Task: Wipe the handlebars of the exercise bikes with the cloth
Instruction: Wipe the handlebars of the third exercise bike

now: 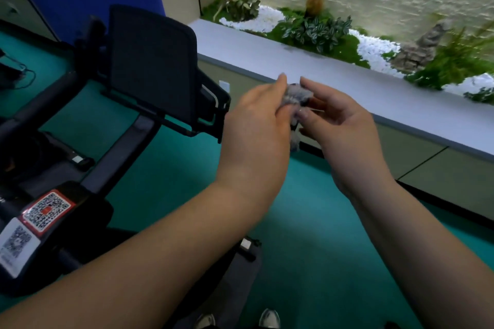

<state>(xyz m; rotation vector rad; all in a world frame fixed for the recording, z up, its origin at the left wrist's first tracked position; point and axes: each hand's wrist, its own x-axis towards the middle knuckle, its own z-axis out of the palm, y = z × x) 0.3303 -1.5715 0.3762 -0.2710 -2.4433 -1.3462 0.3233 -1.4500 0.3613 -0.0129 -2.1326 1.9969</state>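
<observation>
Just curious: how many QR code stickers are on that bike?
2, both on the bike frame at lower left: a red-bordered sticker, and a white sticker just below-left. Others may be hidden.

Both forearms are bare from the lower frame edge to the wrist; no sleeve, cuff, watch or band shows on either. The left hand [256, 125] and right hand [344, 131] are ungloved, with short fingernails. At the bottom edge, two shoe toes [270, 318] appear, light grey-white with darker panels; motion blur hides finer detail.

Grey ledge [267, 53], planter greenery [315, 31], white pebbles [267, 19]
</observation>
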